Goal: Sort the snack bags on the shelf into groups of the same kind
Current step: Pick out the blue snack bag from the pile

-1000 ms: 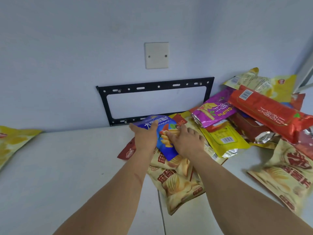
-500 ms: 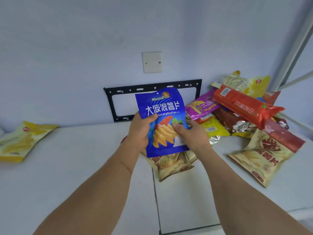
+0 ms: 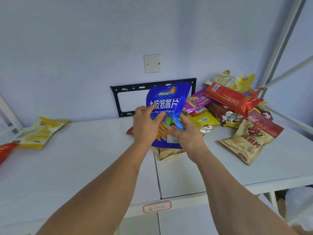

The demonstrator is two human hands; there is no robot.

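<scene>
We see the blue chip bag (image 3: 166,106) lifted clear of the white shelf (image 3: 81,160) and held upright in front of the black wall bracket (image 3: 118,99), above the tan bags (image 3: 171,152) it lay on a second ago. The left hand (image 3: 145,126) grips the bag's left edge, its fingers curled over the printed face; the right hand (image 3: 187,133) pinches the lower right part between thumb and fingers. Compared with half a second ago, the bag is slightly more tilted and crumpled, and the left fingers cover more of its lettering. The mixed pile (image 3: 227,102) at right is unsorted, while a yellow bag (image 3: 39,133) and a red bag (image 3: 6,150) lie well apart at left. We judge that the blue bag is picked and awaits a place of its own; sorting is at an early stage.
</scene>
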